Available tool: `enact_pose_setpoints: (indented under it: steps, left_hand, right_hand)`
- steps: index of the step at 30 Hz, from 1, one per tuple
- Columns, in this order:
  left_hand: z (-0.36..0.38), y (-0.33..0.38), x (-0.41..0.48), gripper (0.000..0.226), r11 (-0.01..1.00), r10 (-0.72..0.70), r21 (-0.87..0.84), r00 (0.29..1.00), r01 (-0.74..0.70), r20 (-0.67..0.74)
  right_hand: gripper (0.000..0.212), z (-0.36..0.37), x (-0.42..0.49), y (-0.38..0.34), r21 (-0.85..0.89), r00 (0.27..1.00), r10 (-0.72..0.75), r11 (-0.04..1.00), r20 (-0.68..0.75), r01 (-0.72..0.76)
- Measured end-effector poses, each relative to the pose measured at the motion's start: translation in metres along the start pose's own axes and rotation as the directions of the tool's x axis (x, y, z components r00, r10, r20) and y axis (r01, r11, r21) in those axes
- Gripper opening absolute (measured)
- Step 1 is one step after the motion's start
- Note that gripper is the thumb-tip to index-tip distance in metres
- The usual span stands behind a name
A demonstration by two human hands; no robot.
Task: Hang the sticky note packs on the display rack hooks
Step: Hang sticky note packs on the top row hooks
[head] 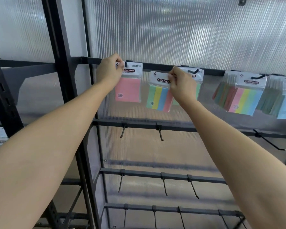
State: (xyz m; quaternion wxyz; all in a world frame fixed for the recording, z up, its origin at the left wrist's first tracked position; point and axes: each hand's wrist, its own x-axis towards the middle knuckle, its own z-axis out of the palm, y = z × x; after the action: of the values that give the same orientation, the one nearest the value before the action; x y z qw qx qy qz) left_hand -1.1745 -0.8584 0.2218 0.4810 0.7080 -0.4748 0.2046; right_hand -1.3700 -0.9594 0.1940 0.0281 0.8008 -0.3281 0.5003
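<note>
Pinching the card header of a pink pack at its left corner, the left hand held it where a hook near the left end of the top rail poked through the header's hole, so that pack looked threaded. The right hand, fingers curled tight, gripped the right edge of a striped pack by its header. It hung tilted just below the rail, on no hook, beside the next hook, which carried a pack. The packs looked light, with a thin, bendable card top in slick film. Gripping the header beside the hole seemed best for steering it onto the tip.
</note>
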Motion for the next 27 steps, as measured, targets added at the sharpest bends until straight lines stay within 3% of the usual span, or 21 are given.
enact_pose_setpoints:
  steps: [5,8,13,21,27]
  left_hand:
    - [0.010,0.002,-0.004,0.012,0.998,0.044,0.059,0.992,-0.038,-0.119]
    - [0.021,-0.006,-0.017,0.033,0.990,0.118,0.097,0.976,-0.101,-0.184]
    - [0.035,-0.020,-0.064,0.066,0.986,0.137,0.107,0.989,-0.131,-0.051]
    - [0.051,-0.005,-0.123,0.062,0.954,0.192,0.201,0.969,-0.222,0.158]
    - [0.072,0.039,-0.136,0.060,0.928,0.281,0.172,0.923,-0.331,0.261]
  right_hand:
    - [0.018,-0.007,-0.002,0.000,-0.028,1.000,0.003,1.000,0.021,-0.003]
    - [0.017,-0.011,-0.008,0.002,-0.047,0.999,-0.006,0.999,0.039,0.008]
    - [0.017,-0.019,-0.026,0.006,-0.101,0.997,0.036,0.994,0.070,-0.029]
    - [0.017,-0.045,-0.067,0.030,-0.140,0.993,0.074,0.988,0.094,-0.060]
    - [0.015,-0.079,-0.084,0.068,-0.151,0.991,0.098,0.985,0.092,-0.083]
